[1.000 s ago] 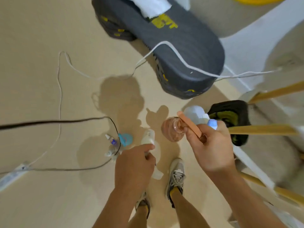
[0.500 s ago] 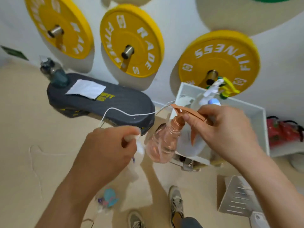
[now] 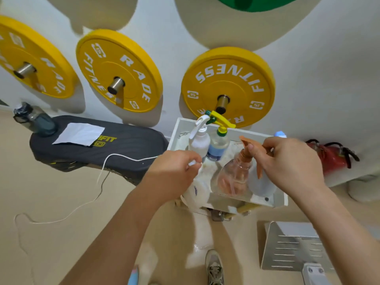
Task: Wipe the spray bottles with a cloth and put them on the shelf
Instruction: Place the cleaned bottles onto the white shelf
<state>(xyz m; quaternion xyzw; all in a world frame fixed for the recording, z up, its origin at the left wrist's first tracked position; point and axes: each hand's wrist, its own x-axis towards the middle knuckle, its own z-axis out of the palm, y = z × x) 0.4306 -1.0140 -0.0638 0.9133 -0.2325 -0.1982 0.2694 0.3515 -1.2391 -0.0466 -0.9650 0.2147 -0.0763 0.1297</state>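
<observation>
Two standing bottles (image 3: 200,140) crowd the shelf (image 3: 174,133); right hand (image 3: 292,163) grips pink bottle (image 3: 232,177), left hand (image 3: 174,171) pinches white bottle (image 3: 195,192)

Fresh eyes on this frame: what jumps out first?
Three yellow plates on the wall dominate the top. Below, the right hand holds a pink bottle by its neck over the white shelf, where two spray bottles already stand. The left hand grips a white bottle at the shelf's left front corner.

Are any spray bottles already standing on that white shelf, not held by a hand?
Yes, a white spray bottle and a blue-filled bottle with a yellow trigger stand upright on the shelf.
</observation>
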